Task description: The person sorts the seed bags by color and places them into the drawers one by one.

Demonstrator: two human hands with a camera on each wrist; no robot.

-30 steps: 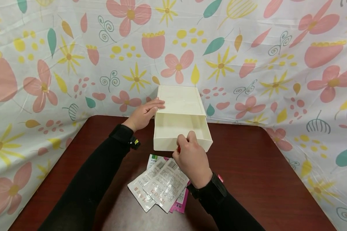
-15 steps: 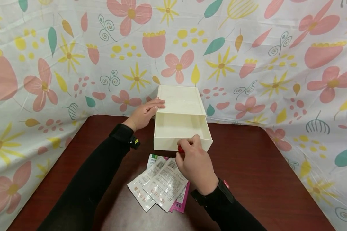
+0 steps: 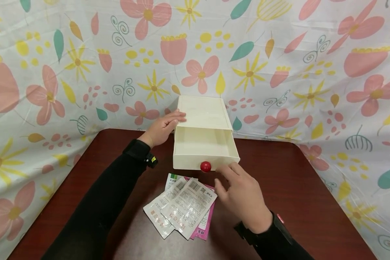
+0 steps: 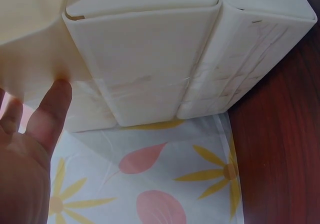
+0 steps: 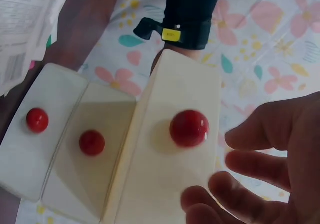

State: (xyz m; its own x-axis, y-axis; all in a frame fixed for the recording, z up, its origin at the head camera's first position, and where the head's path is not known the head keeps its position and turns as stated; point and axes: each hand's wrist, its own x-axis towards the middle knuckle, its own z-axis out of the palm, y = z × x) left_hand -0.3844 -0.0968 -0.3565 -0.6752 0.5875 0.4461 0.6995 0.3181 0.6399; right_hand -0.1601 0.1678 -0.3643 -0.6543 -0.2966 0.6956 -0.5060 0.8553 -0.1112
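A cream drawer cabinet (image 3: 203, 112) stands at the back of the table, its top drawer (image 3: 186, 162) pulled out toward me. Nothing lies on the visible drawer floor. On the drawer's front is a round red knob (image 3: 206, 166). My left hand (image 3: 162, 129) rests on the cabinet's upper left edge with fingers extended; the left wrist view has its thumb (image 4: 52, 106) against the cabinet wall. Just right of the knob, my right hand (image 3: 243, 193) is apart from it, fingers loosely bent around nothing. Two lower drawers with red knobs (image 5: 92, 143) appear pushed in, in the right wrist view.
Several overlapping sachets (image 3: 186, 206), white and pink, lie on the dark red table (image 3: 299, 202) in front of the cabinet. A flowered cloth (image 3: 266, 72) hangs close behind the cabinet and along both sides.
My right hand has let go of the red knob and moved right and toward me, uncovering it. The left hand and the pulled-out drawer stay in place.
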